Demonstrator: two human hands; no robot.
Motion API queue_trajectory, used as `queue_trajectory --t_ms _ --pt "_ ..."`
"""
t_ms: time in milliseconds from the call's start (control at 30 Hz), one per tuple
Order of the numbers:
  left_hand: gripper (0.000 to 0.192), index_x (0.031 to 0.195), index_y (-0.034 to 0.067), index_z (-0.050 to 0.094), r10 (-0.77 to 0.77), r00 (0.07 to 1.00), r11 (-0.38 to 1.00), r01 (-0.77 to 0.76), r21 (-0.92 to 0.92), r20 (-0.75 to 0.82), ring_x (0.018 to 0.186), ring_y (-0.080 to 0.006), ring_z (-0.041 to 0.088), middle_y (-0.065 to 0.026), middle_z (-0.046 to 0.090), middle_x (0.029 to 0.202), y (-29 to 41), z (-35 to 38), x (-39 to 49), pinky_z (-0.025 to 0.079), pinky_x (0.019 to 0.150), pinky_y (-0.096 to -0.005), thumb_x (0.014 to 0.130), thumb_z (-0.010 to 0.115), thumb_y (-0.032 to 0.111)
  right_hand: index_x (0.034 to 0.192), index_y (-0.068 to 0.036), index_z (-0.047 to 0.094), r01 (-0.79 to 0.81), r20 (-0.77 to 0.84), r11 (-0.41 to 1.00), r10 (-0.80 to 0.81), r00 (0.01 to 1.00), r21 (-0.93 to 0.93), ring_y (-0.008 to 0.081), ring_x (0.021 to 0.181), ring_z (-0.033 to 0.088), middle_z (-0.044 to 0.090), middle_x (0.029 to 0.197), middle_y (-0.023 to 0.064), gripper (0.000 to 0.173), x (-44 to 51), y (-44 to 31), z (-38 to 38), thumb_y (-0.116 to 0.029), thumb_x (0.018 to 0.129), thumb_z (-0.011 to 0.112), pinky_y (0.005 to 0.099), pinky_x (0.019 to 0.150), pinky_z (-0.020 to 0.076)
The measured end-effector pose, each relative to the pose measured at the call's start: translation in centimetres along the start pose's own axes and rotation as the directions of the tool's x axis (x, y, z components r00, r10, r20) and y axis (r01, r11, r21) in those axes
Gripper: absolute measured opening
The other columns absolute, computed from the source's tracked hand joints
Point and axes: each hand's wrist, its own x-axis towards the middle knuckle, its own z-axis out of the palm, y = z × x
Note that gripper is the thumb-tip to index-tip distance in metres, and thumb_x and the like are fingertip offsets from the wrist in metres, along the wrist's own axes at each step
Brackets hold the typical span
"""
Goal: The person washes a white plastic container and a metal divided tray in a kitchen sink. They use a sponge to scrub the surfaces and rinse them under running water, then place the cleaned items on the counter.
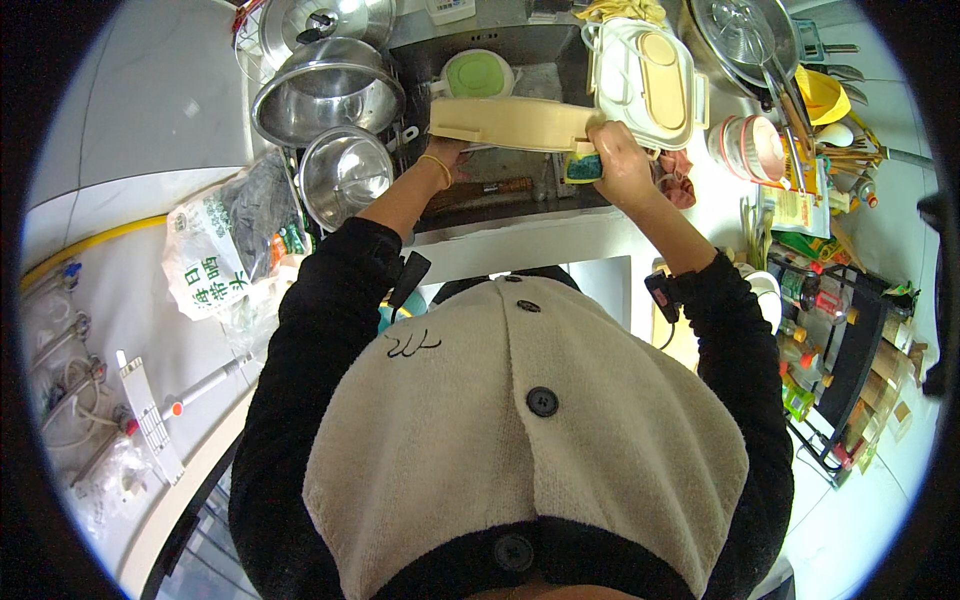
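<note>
A pale yellow plastic container (517, 124) is held on its side over the dark sink (480, 214). My left hand (450, 156) grips its left end from below, the fingers partly hidden behind it. At the right end, my right hand (624, 161) looks wet and presses a yellow and green scouring sponge (583, 169) against the edge. A round container with a green lid (476, 73) sits deeper in the sink. Just right of the container lies a white and yellow plastic lid (630, 82), tilted on the sink's rim.
Steel bowls (330, 94) crowd the counter on the left, with a plastic bag (210, 255) below them. To the right are stacked bowls (750, 148), a steel pot with strainers (739, 37) and a reddish cloth (677, 178). A black rack (847, 367) holds several bottles.
</note>
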Motion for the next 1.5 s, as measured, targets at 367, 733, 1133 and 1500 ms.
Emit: queue_trajectory --t_ms 367,733,1133,1500 --pt "0.061 0.140 0.011 0.023 0.095 0.995 0.977 -0.096 0.189 0.013 0.128 -0.0322 0.035 -0.0154 0.026 0.145 1.7 0.8 0.2 0.039 0.101 -0.0483 0.089 0.056 0.014 0.098 -0.005 0.046 -0.405 -0.002 0.845 0.433 0.901 0.350 0.0406 0.084 0.057 0.057 0.086 0.0204 0.042 0.0 1.5 0.5 0.002 0.063 0.067 0.0418 0.072 0.0461" --pt "0.052 0.122 0.011 0.034 0.248 0.955 0.963 -0.262 0.068 0.162 0.099 -0.0245 0.057 -0.0107 0.050 0.116 4.4 1.1 -2.7 0.051 0.076 -0.0413 0.083 0.068 0.019 0.117 0.004 0.046 -0.761 0.388 0.309 0.715 0.582 0.571 0.0227 0.082 0.061 0.058 0.099 0.0159 0.050 1.6 4.9 -1.5 -0.005 0.071 0.064 0.0320 0.056 0.0566" --pt "0.056 0.122 0.006 0.039 0.514 0.858 0.828 -0.486 0.281 -0.029 0.092 -0.0189 0.055 -0.0100 0.056 0.106 7.0 0.6 -2.3 0.048 0.076 -0.0339 0.086 0.061 0.043 0.114 0.000 0.044 -0.629 0.097 0.765 0.622 0.777 0.138 0.0346 0.083 0.061 0.055 0.105 0.0227 0.048 4.1 4.5 -1.1 -0.013 0.075 0.069 0.0398 0.067 0.0535" --pt "0.059 0.113 0.000 0.054 0.569 0.810 0.799 -0.503 0.329 -0.144 0.090 -0.0220 0.056 -0.0129 0.061 0.101 9.2 1.4 -3.7 0.043 0.081 -0.0320 0.082 0.062 0.049 0.083 -0.003 0.061 -0.290 0.032 0.950 0.289 0.957 0.117 0.0311 0.083 0.061 0.061 0.087 0.0148 0.037 10.6 1.9 -0.2 -0.038 0.076 0.070 0.0387 0.072 0.0482"
